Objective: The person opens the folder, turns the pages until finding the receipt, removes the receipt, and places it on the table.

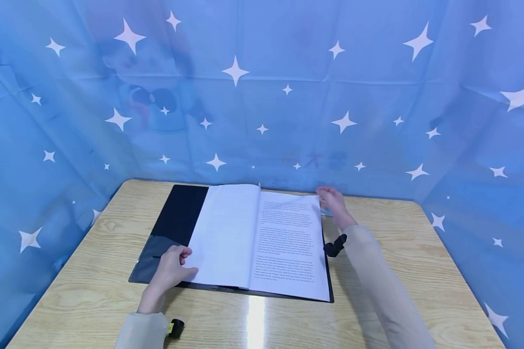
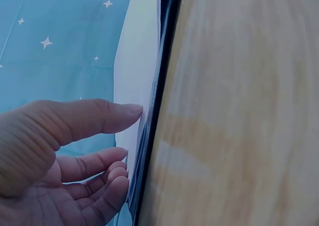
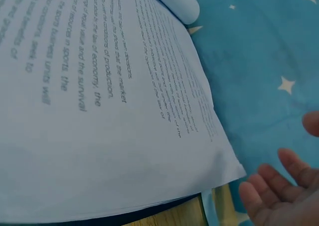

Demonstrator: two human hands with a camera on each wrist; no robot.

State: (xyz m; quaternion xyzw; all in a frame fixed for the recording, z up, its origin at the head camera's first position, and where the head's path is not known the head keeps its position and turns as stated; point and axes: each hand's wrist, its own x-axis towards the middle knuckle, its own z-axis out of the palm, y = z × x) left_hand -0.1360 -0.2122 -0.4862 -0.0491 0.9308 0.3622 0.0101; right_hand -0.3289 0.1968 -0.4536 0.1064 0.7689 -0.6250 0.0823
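A black folder (image 1: 179, 213) lies spread on the table with a thick set of white sheets in it. The left page (image 1: 227, 232) looks almost blank, while the right page (image 1: 286, 242) carries printed text. My left hand (image 1: 171, 269) is at the lower left edge of the left page, its thumb (image 2: 112, 117) straight and the other fingers loosely bent, with nothing held between them. Just off the top right corner of the printed page (image 3: 164, 171) is my right hand (image 1: 335, 206), fingers loosely spread and apart from the paper.
The wooden table (image 1: 401, 271) extends on both sides of the folder and in front of it. Behind it hangs a blue curtain (image 1: 266, 106) with white stars. A small bluish flat thing (image 1: 326, 212), partly hidden, lies by the right hand. Black wrist devices (image 1: 335, 246) sit at both cuffs.
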